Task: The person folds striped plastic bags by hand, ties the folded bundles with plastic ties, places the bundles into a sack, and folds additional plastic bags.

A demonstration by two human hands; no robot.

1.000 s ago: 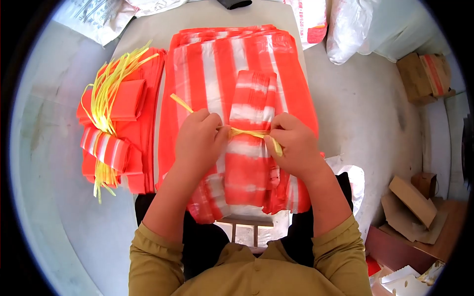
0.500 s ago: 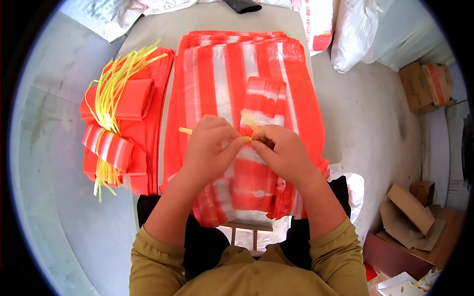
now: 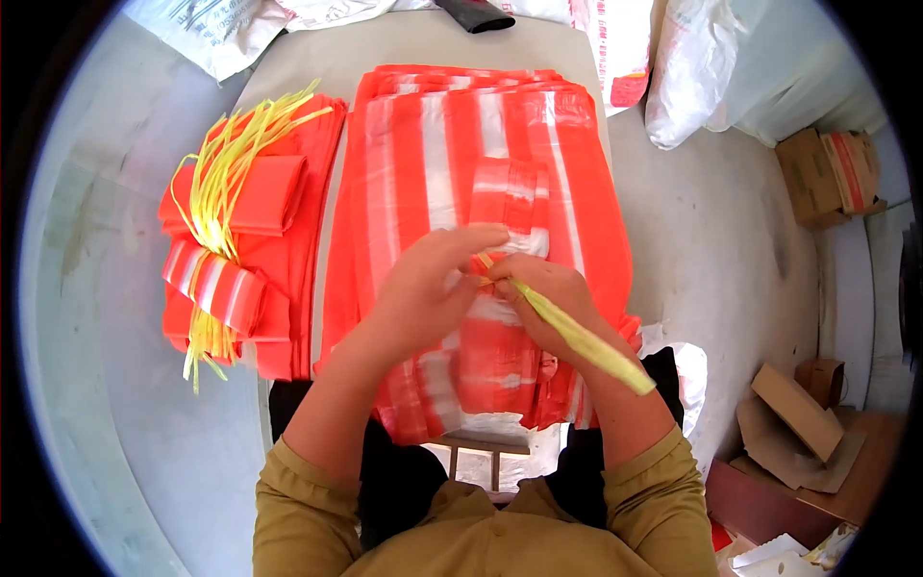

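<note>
A folded bundle of red-and-white striped plastic bags (image 3: 510,197) lies on a larger stack of the same bags (image 3: 385,192). A yellow plastic strip (image 3: 586,341) passes around the bundle's middle. My right hand (image 3: 548,293) pinches the strip between thumb and fingers, and its long loose end slants down over my right wrist. Close by on the left, my left hand (image 3: 423,288) has its index finger stretched across the bundle and its thumb at a short piece of the strip. Its other fingertips are partly hidden.
To the left, yellow strips (image 3: 216,183) lie over folded red bags (image 3: 255,192) and a small striped roll (image 3: 213,288). White sacks (image 3: 692,72) stand beyond the table (image 3: 317,48). Cardboard boxes (image 3: 798,423) sit at right, and a dark object (image 3: 476,13) rests at the far edge.
The strip's long end has swung out to the right, over my right wrist. My left index finger has straightened from a pinch, and the end that stuck out left of my left hand no longer shows.
</note>
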